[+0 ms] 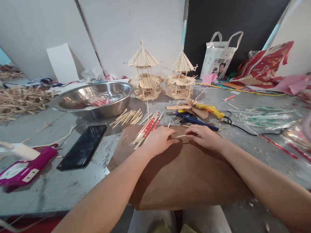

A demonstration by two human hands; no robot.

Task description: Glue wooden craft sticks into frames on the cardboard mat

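Observation:
A thin pale wooden stick [180, 136] spans the gap between my two hands, low over a brown board [182, 179]. The fingers of my left hand [161, 140] pinch its left end. At the other end, my right hand [204, 137] is closed on it between thumb and fingers. Beside my left hand lies a bundle of sticks with red and white paper wrappers [149, 127]. Loose bare sticks [127, 117] are just behind. Beyond my right hand rest dark blue pliers [195, 120] and a yellow-handled tool with a black cord [210, 110].
Two stick-built pagoda models [145, 83] stand at the back, beside a steel basin [90, 112] holding wrapped packets. On the left are a black phone [82, 147], a purple power strip [27, 166] and a heap of sticks [17, 102]. Plastic wrappers [268, 116] litter the right.

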